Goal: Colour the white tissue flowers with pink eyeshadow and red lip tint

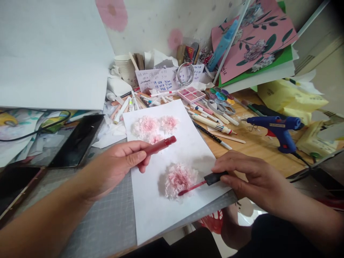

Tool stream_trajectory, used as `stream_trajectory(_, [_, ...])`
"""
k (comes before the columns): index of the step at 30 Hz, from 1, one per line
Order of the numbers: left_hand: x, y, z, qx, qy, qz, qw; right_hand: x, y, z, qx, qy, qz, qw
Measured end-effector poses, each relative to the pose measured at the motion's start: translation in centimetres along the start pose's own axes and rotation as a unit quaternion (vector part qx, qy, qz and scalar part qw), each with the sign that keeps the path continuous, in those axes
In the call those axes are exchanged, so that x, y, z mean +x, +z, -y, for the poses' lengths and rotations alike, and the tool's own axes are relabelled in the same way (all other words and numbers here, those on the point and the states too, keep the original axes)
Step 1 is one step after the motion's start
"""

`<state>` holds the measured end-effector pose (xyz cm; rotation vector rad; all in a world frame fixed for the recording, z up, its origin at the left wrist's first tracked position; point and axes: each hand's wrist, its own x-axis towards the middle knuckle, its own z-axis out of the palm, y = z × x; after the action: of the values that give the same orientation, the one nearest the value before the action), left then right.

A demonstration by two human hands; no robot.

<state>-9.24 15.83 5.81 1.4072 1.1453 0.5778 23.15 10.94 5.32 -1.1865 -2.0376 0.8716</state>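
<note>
Between the thumb and fingers of my left hand (131, 156) is an uncapped lip gloss tube (160, 145), dark red, its neck pointing up and right. My right hand (243, 173) pinches the black cap of the lip gloss applicator (197, 185). The applicator's red tip lies over the lower edge of a ruffled pink and white paper flower (179, 179); whether it touches the petals I cannot tell. That flower rests on a white sheet of paper (153, 222). Farther up the sheet sit three more such flowers (147, 125), one partly hidden behind my left hand.
A blue glue gun (276, 125) lies at the right with its cord. Pens and markers (209, 122) clutter the back, near a pink palette (191, 94). Two dark phones or tablets (77, 139) lie left on a grey cutting mat (107, 208). Paper cups (125, 68) stand behind.
</note>
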Motion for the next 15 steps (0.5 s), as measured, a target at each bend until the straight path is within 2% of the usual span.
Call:
stream_trajectory(3, [0.0,0.0,0.0,-0.007,-0.003,0.001,1.0,-0.2,-0.9,-0.5,0.0,0.06,-0.032,0.998])
stream_trajectory(5, [0.1,0.0,0.1,-0.012,-0.004,-0.001,1.0,-0.3,-1.3,-0.6,0.023,0.084,-0.029,0.996])
stream_trajectory(10, [0.1,0.1,0.1,-0.014,-0.011,-0.012,1.0,-0.2,-0.7,-0.2,0.049,0.032,0.036,0.998])
stream_trajectory(15, [-0.1,0.0,0.0,0.005,-0.037,-0.042,0.998,0.2,-1.9,-1.2,0.008,0.036,0.005,0.999])
